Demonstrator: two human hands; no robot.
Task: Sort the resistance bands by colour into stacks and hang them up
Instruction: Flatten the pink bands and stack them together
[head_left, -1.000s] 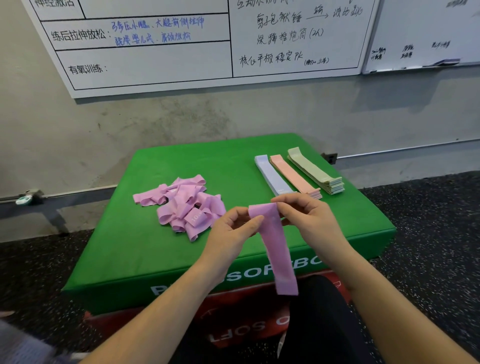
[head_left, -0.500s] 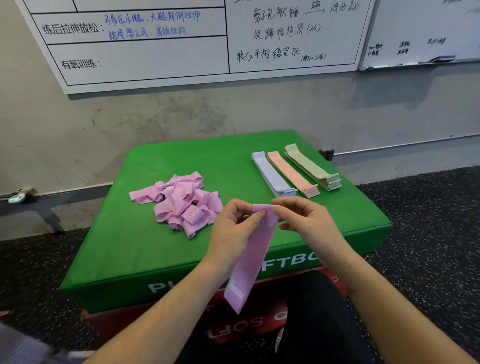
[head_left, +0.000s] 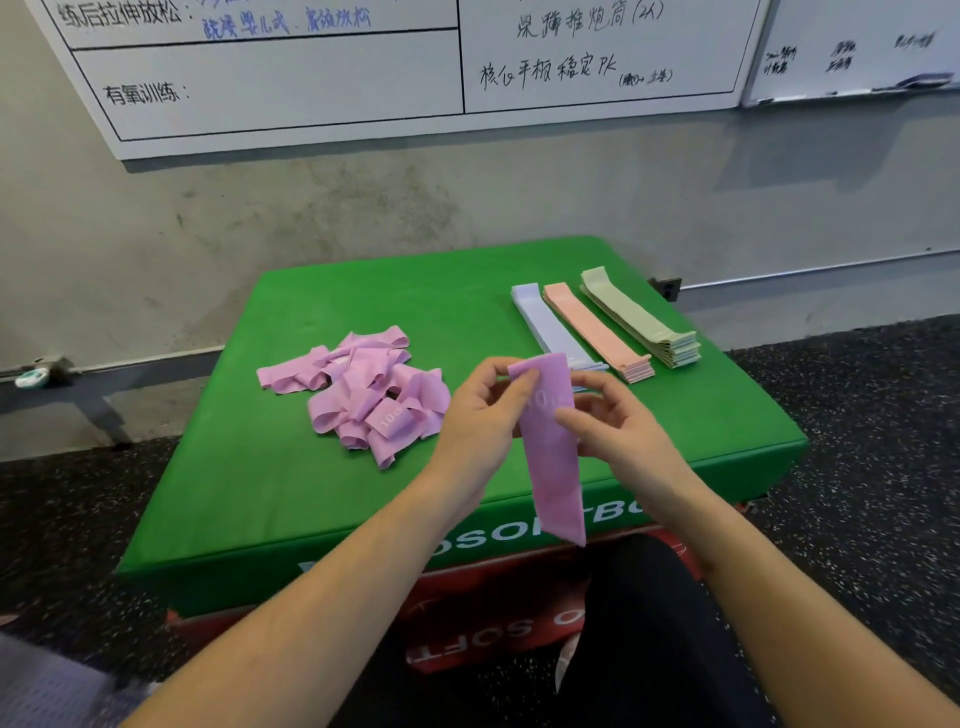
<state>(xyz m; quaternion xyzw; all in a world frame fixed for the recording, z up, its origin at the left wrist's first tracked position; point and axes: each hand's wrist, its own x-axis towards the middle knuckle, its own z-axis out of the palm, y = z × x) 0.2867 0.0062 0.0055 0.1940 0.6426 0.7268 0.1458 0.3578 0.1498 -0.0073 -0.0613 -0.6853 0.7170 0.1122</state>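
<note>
— Where's the pink resistance band (head_left: 553, 457)?
— Between both hands, above the green foam box (head_left: 291, 499). The left hand (head_left: 480, 421) pinches its top corner; the right hand (head_left: 613, 431) grips its edge lower down.
— The rest?
— It hangs straight down.

Both hands, left hand (head_left: 475, 415) and right hand (head_left: 613, 431), pinch a pink band (head_left: 553, 457) (hanging down).
</note>
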